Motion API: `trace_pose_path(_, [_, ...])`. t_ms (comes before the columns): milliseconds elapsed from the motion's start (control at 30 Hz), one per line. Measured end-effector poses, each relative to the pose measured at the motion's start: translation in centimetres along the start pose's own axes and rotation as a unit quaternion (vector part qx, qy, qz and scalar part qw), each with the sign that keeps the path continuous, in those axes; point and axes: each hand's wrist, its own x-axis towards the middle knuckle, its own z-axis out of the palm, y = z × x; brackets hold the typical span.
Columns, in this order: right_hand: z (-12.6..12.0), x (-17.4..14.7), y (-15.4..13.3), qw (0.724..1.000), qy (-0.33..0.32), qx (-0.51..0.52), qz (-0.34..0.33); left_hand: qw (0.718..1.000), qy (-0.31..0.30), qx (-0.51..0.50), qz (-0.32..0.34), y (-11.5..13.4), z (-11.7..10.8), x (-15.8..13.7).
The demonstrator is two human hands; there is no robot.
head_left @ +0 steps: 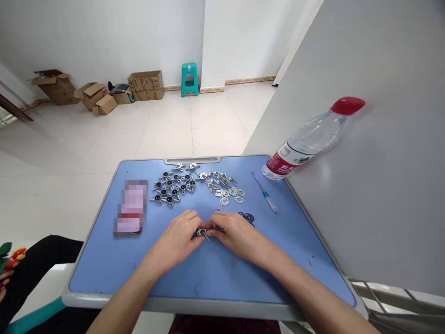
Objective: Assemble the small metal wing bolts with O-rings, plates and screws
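Note:
Near the middle of the blue tabletop, my left hand [182, 233] pinches a small metal flanged part [200, 231] with a thin pin sticking out. My right hand [236, 232] is closed at the part's other side, its fingertips touching it; a bit of metal shows under those fingers, partly hidden. Beyond my hands lie several similar metal parts with black round centres [169, 183]. To their right are small metal pin pieces [220, 178] and flat metal gasket-like plates [238, 199]. Black rubber rings [248, 217] lie just past my right hand.
A phone [131, 206], its screen blurred, lies at left. A screwdriver [266, 195] and a red-capped water bottle [302, 144] are at right, beside a grey panel [382, 185]. Cardboard boxes [146, 86] and a teal stool [189, 80] stand by the wall. Another person's knee [48, 255] shows at left.

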Motion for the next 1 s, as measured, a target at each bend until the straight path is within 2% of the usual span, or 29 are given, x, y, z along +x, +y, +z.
trace_pose_path(200, [-3.1, -1.2, -1.0, 0.983, 0.079, 0.156, 0.059, 1.000, -0.008, -0.003, -0.008, 0.3, -0.3, 0.0])
trace_pose_path(333, [-3.5, -1.4, -1.0, 0.962, 0.094, 0.249, 0.066, 1.000, -0.006, -0.002, -0.005, 0.2, -0.3, 0.1])
trace_pose_path(567, [-2.5, -1.3, -1.0, 0.966, 0.122, 0.226, 0.021, 1.000, -0.006, -0.006, -0.003, 0.2, -0.3, 0.0])
trace_pose_path(800, [-2.1, -1.2, -1.3, 0.972, 0.120, 0.194, -0.057, 1.000, -0.002, -0.002, -0.003, 0.1, -0.2, 0.0])
trace_pose_path(1000, [-1.8, -1.1, -1.4, 0.974, 0.104, 0.185, -0.084, 1.000, -0.002, 0.004, -0.003, 0.1, -0.2, 0.0])
